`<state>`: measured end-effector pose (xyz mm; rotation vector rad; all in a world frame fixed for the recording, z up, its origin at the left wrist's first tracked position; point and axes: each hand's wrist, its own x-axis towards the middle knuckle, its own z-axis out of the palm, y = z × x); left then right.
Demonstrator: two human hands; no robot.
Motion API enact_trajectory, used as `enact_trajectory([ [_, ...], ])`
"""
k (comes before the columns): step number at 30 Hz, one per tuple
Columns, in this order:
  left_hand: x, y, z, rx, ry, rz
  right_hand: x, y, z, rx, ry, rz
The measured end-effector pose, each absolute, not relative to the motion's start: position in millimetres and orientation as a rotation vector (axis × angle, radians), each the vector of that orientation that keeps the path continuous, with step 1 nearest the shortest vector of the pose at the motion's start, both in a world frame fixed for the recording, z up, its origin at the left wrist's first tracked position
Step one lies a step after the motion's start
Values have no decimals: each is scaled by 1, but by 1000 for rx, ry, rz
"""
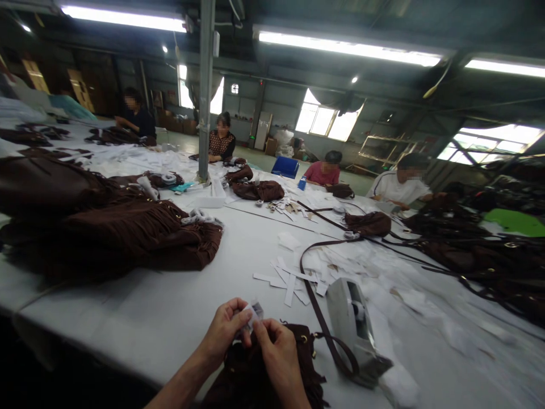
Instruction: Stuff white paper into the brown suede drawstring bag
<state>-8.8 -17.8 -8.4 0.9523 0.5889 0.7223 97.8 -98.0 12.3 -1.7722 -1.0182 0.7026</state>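
Observation:
My left hand [227,329] and my right hand [275,343] meet above a dark brown bag [251,383] at the table's near edge. Both pinch a small whitish, partly see-through piece [254,312], perhaps paper or plastic wrapping; its exact kind I cannot make out. Gold-coloured rings show on the bag, and its lower part runs out of view. From its right side a long brown strap [315,301] loops over the table. A grey tape dispenser [351,324] stands just right of the bag, with the strap beside it.
Brown fringed bags [140,227] are piled at the left. White paper strips [287,278] lie scattered beyond my hands. More bags and straps [481,267] fill the right side. A metal post [206,91] rises at the table's middle. Several people sit along the far side.

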Motion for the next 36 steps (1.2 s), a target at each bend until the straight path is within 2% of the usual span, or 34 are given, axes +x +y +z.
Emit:
enact_trajectory([
  [9,-11,-12,-22,930,577,636,104,-101,2,-1740,-990,721],
  [19,-11,-15,-24,454,413,514,98,-101,7,-1831,-954,574],
  [28,-11,-19,-32,308,350,445,107,-96,-1,-1657,-851,826],
  [36,-11,-22,-32,504,380,544,100,-98,-1,-1726,-958,708],
])
